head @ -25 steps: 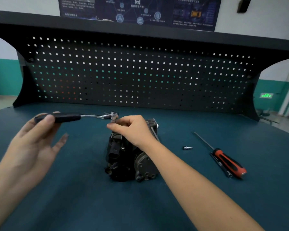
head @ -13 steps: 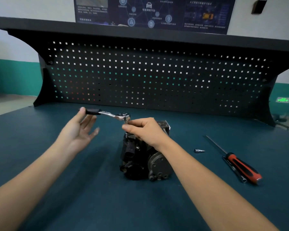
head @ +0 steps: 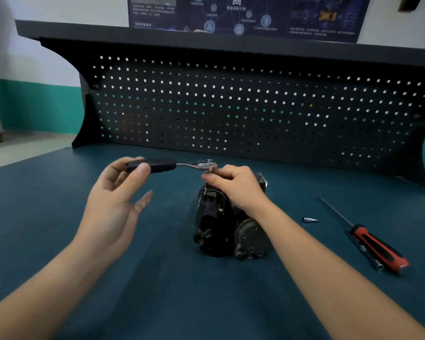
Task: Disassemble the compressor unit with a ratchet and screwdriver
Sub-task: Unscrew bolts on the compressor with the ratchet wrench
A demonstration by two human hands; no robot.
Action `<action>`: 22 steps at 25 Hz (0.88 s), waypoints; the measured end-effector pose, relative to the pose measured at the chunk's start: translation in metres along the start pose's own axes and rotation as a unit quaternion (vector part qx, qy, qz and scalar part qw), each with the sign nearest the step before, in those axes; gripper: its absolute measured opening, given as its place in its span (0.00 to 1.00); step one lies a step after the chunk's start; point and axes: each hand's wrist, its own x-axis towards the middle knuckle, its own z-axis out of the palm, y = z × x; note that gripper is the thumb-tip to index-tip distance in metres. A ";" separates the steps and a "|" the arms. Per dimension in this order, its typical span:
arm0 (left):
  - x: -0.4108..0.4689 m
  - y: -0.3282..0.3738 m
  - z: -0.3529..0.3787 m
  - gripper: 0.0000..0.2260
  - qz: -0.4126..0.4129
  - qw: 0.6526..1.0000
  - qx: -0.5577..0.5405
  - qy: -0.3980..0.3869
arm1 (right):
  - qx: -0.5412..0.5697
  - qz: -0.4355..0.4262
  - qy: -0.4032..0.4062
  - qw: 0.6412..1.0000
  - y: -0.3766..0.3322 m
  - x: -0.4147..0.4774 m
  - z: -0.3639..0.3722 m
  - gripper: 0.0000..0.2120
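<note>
Two bare hands are working over a dark blue bench (head: 59, 229). At the left, the left hand (head: 115, 204) is pinching the end of the ratchet's (head: 162, 165) black grip between thumb and fingertips, palm turned up and the little finger spreading free below. The ratchet is lying nearly level, its long axis running left to right, with the grip pointing left and the chrome head pointing right, sitting above the far top of the compressor (head: 221, 229). The right hand (head: 236, 187) is resting on top of the compressor with its fingers curling in, pinching the ratchet just under the head; what sits beneath the fingertips is hiding from view. The compressor is standing at the middle of the bench, its long axis running near to far and its round end cover facing the person. Right of it, a small bit (head: 309, 219) is lying apart. Farther right, the screwdriver (head: 375, 246) is lying diagonally, its shaft pointing far-left and its red handle near-right.
</note>
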 end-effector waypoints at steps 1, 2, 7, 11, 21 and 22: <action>0.010 -0.002 -0.001 0.04 0.000 1.000 -0.004 0.015 | -0.002 -0.002 -0.004 1.000 0.000 0.000 -0.001 0.03; 0.024 -0.005 -0.001 0.04 -0.010 0.999 -0.011 0.037 | -0.003 -0.002 -0.007 1.000 -0.001 0.000 -0.001 0.04; 0.086 -0.037 0.005 0.08 -0.143 0.988 -0.039 0.037 | 0.000 0.001 -0.024 1.000 -0.001 -0.001 -0.002 0.08; 0.094 -0.045 0.008 0.09 -0.129 0.987 -0.096 0.016 | 0.022 0.000 -0.019 1.000 -0.002 -0.003 0.000 0.02; 0.071 -0.030 0.014 0.06 -0.059 0.997 0.012 -0.049 | 0.117 -0.014 0.014 0.993 -0.003 -0.003 0.001 0.13; 0.066 -0.033 0.015 0.05 -0.073 0.993 0.067 -0.070 | 0.114 -0.017 0.016 0.993 -0.003 -0.003 0.001 0.12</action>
